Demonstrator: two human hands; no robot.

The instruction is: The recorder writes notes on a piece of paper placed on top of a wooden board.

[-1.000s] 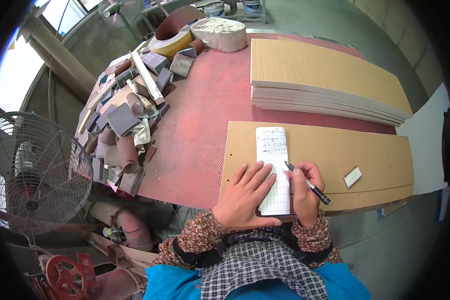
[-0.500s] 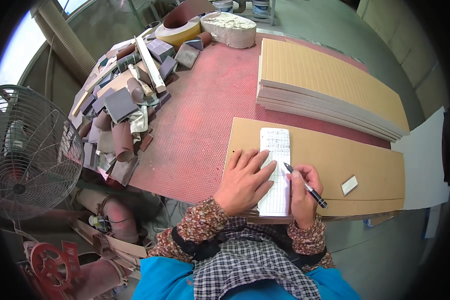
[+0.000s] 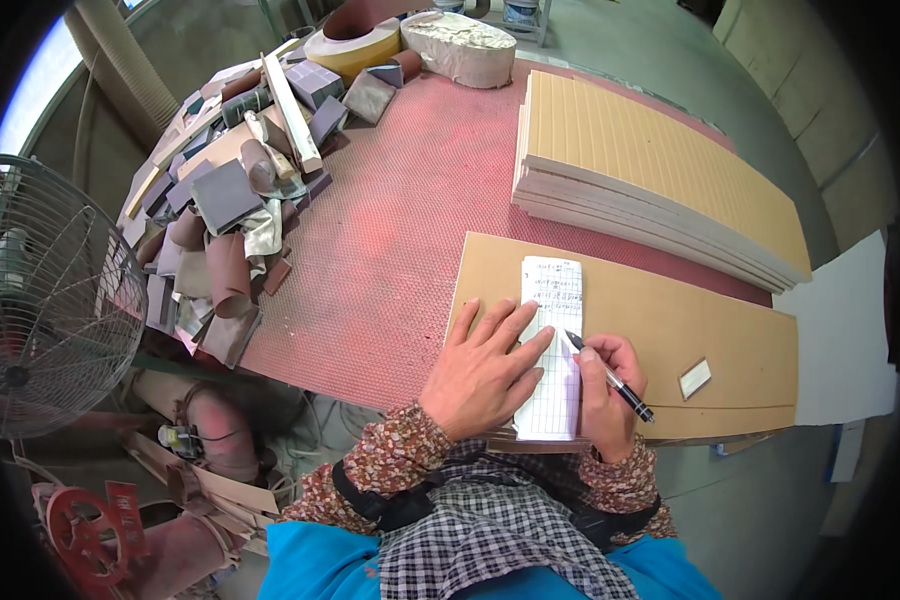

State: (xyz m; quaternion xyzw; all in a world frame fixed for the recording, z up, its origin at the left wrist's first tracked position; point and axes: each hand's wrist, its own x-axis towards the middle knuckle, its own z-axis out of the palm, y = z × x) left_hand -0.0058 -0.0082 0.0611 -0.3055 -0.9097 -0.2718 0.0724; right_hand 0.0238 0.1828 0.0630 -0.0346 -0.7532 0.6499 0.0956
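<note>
Head view: the black and silver pen (image 3: pixel 625 390) slants across the near side of the brown board (image 3: pixel 730 335), its tip pointing away from the person and to the left, its butt end back toward the person and to the right. Its long axis thus runs diagonally. The right hand (image 3: pixel 612 385) grasps it, thumb and fingers closed around the barrel, with the tip over the right part of the paper (image 3: pixel 553 385); whether the tip touches cannot be told. The paper, a long narrow gridded strip, lies on the board with its long axis running away from the person, its near end at the board's near edge and dark handwriting on its far part. The left hand (image 3: pixel 485 370) lies flat, fingers spread and clasping nothing, partly on the board and partly over the paper's left edge.

Compared with one second ago, the left thumb is drawn in toward the index finger; then it reached across the paper's near end, which is now uncovered. The pen keeps its slant and the right hand its hold. The small pale rectangular piece (image 3: pixel 695 378) remains on the board, right of the pen. The whole view has shifted a little, so the fan (image 3: pixel 55 320) sits closer to the left rim. Beyond the board, the stack of panels (image 3: pixel 660 165) stays on the red worktop (image 3: pixel 370 230).
</note>
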